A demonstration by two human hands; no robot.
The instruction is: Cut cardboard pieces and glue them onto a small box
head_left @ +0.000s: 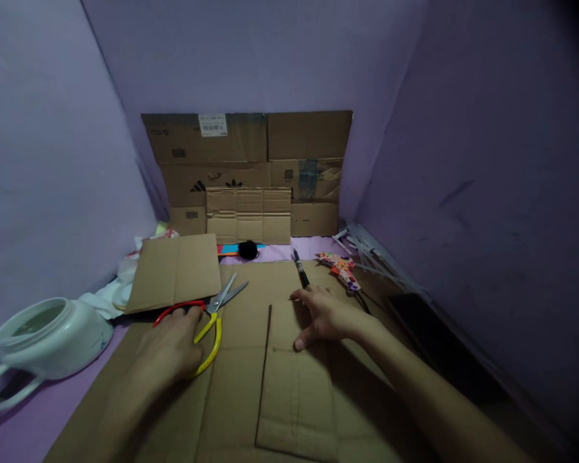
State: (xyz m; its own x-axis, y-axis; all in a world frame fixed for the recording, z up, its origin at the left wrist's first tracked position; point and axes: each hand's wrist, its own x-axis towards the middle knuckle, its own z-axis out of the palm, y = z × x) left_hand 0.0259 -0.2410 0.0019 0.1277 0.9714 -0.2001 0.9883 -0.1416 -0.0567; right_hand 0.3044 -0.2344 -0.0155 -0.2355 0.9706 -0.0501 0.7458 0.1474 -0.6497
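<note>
Scissors (215, 307) with one red and one yellow handle lie on the large cardboard sheet (241, 386), their blades apart and pointing away. My left hand (176, 344) rests at the handles, its fingers bent over the red one. My right hand (321, 315) has its fingers spread, with thumb and fingertips at the upper part of a smaller cardboard piece (296, 392). Just beyond its fingertips lies a black pen-like tool (300, 269). A colourful patterned object (340, 269) is to the right of that tool.
A white pot (62, 341) stands at the left beside a cardboard piece (174, 273). Black yarn (248, 249) lies at the back before upright cardboard (251, 145). Clear plastic strips (381, 257) and a dark flat object (439, 341) are at the right.
</note>
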